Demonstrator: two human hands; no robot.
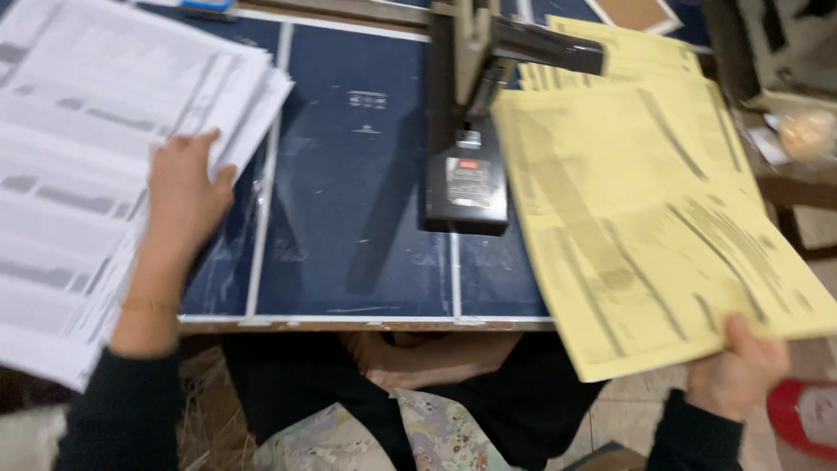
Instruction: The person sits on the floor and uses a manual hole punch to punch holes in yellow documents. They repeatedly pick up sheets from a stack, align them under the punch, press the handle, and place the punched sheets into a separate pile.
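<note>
Over dark blue table (349, 218): left hand (183, 192) flat, fingers spread, on white paper stack (78, 166) far left; right hand (737, 371) pinches yellow sheets (645, 235) near right, beside black stapler (466, 174).

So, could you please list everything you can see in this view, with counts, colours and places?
white printed sheets: a stack, white with grey print, left on the table
yellow printed sheets: several, pale yellow, right, lifted over the table edge
yellow pile: one, pale yellow, far right on the table
table top: one, dark blue with white lines, centre
heavy-duty stapler: one, black and grey, centre top
red object: one, red, bottom right, blurred
left hand: one, flat on the white sheets
right hand: one, grip on the yellow sheets' lower corner
</note>
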